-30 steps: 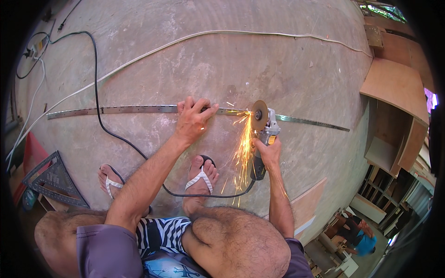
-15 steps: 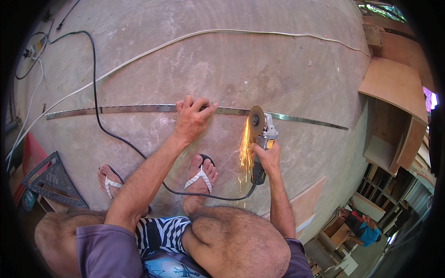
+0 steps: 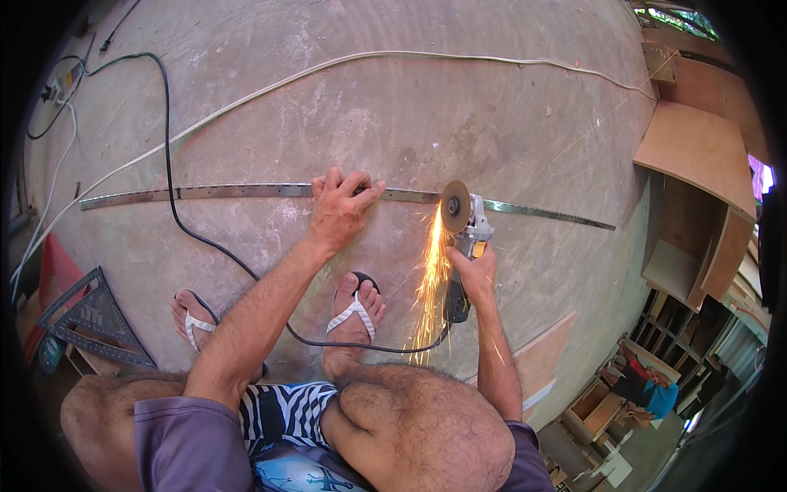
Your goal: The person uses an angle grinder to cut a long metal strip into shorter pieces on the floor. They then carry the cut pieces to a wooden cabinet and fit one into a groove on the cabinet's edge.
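Two hands at work: our left hand (image 3: 338,209) presses the metal strip (image 3: 246,191) flat, fingers spread, while our right hand (image 3: 474,275) grips the sparking angle grinder (image 3: 461,238).

Beyond the right hand (image 3: 474,271) gripping the angle grinder (image 3: 461,246): bare concrete floor (image 3: 459,115), open up to the white cable (image 3: 459,57); spark stream (image 3: 426,287) falls just left of the grip, toward the foot (image 3: 354,305); left hand (image 3: 338,209) pins the metal strip (image 3: 205,192) further left; black cord (image 3: 168,164) loops under the grip and crosses the strip; wooden cabinets (image 3: 697,205) block far right.
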A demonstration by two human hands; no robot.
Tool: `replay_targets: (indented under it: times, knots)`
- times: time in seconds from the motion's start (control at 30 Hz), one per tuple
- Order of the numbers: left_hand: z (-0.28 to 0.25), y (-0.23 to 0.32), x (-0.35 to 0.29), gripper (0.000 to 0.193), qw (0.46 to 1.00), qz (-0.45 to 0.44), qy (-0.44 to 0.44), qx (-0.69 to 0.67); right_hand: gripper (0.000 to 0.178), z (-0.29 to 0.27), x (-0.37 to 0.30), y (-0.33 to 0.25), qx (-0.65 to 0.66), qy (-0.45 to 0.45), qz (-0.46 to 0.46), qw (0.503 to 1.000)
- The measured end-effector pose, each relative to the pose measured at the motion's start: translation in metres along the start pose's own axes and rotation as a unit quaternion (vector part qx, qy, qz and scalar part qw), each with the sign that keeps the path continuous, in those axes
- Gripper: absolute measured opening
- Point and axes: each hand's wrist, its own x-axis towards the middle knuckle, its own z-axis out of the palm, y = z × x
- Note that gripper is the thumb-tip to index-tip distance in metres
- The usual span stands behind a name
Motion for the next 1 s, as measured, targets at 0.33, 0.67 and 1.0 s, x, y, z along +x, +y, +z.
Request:
replay_targets:
  times: [0.33,0.67,1.0]
  knots:
    - [0.001,0.000,0.000,0.034,1.000,0.000,0.009,0.003,0.049,0.004,0.012,-0.003,0.009,0.013,-0.048,0.999]
    - [0.001,0.001,0.001,0.033,1.000,-0.002,0.017,0.004,0.057,-0.002,0.008,0.001,0.010,-0.011,0.032,0.999]
    - [0.002,0.001,0.002,0.034,1.000,-0.002,0.016,-0.008,0.060,-0.008,0.000,0.004,-0.022,-0.009,0.031,0.999]
